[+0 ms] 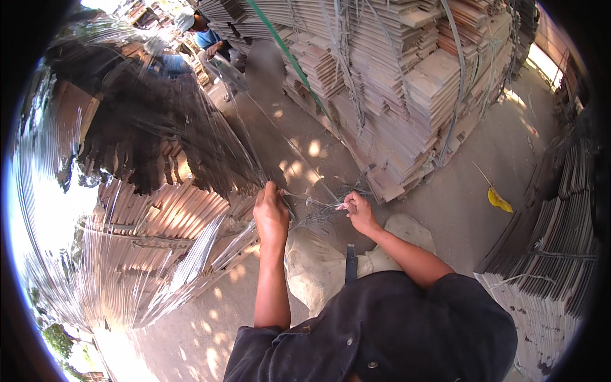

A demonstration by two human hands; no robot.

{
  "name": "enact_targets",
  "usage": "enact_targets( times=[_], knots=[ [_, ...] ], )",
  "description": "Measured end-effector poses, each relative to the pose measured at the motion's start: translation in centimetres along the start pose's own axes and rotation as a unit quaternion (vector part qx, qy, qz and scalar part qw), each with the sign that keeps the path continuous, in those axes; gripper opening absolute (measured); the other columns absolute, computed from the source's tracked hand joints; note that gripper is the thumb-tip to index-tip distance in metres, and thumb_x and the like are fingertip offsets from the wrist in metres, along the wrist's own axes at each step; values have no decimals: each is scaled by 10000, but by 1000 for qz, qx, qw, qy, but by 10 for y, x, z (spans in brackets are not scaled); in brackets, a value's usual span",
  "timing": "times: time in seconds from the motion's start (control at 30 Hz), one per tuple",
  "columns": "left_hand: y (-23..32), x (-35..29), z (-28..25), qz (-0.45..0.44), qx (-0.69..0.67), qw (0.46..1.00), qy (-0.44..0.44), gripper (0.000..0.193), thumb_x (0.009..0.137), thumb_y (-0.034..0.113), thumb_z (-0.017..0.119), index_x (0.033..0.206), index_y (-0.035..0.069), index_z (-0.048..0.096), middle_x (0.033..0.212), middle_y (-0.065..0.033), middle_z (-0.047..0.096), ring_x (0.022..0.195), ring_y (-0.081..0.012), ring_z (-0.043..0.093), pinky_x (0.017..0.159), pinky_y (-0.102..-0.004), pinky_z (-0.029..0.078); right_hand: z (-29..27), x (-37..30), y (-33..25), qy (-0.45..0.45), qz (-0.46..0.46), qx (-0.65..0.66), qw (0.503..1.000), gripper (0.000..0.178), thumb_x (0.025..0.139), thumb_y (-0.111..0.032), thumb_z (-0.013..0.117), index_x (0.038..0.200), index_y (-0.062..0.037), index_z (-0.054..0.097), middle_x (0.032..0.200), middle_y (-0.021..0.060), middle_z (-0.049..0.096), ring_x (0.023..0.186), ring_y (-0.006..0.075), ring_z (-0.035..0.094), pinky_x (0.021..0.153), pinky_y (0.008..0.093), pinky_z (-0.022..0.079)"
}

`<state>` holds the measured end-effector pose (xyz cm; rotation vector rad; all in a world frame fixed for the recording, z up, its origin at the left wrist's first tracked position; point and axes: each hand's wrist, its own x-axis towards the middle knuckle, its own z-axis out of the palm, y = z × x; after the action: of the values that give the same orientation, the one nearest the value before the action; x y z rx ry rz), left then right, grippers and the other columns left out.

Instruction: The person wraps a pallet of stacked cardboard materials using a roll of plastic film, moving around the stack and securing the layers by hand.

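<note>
A thin pale string (310, 200) runs between my two hands in front of my waist. My left hand (272, 218) is closed in a fist around one end of it, beside the stack wrapped in clear plastic film (197, 245). With fingertips pinched together, my right hand (361, 214) grips the string's other side; a small pinkish-white bit shows at those fingertips. Just beyond and below the string lies a tangle of grey string (328, 215), partly hidden by my hands and legs.
Tied stacks of flattened cardboard (407, 83) rise ahead, with a green strap (286, 51) across them. Another cardboard stack (541, 286) stands at right. A yellow leaf (499, 200) lies on the ground. A person in a cap (186, 21) is at the far left.
</note>
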<state>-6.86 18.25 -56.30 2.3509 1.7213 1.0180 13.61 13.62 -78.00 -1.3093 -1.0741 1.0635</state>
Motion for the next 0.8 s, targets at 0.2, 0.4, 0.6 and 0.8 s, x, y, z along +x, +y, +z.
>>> enact_targets(
  times=[0.2, 0.4, 0.6, 0.8],
  knots=[
    [16, -28, 4, 17, -25, 999, -44, 109, 937, -43, 639, 1004, 26, 587, 919, -228, 680, 865, -463, 663, 728, -543, 509, -21, -35, 10, 3, 54, 63, 997, 44, 1086, -58, 513, 1054, -58, 542, 983, 61, 737, 961, 132, 729, 687, 318, 529],
    [34, -48, 7, 24, 1, 997, -68, 125, 927, -48, 652, 1006, 30, 593, 928, -224, 694, 898, -460, 682, 741, -525, 526, -34, -56, 18, -1, 95, 70, 993, 33, 1097, -77, 507, 1079, -63, 531, 1017, 68, 727, 1030, 153, 733, 731, 299, 549],
    [45, -61, 1, 54, -20, 997, -57, 152, 904, -71, 648, 983, 31, 568, 850, -213, 627, 813, -439, 646, 706, -529, 508, -50, -69, 21, -18, 89, 66, 994, 33, 1111, -107, 502, 1099, -79, 516, 1040, 60, 713, 1070, 162, 731, 761, 289, 567],
    [67, -78, -14, 85, -21, 992, -86, 164, 876, -91, 608, 994, 22, 620, 894, -196, 675, 876, -400, 674, 750, -500, 551, -70, -98, 10, -35, 113, 92, 989, 13, 1086, -74, 530, 1080, -63, 526, 986, 59, 724, 1042, 149, 735, 745, 280, 545]
  ],
)
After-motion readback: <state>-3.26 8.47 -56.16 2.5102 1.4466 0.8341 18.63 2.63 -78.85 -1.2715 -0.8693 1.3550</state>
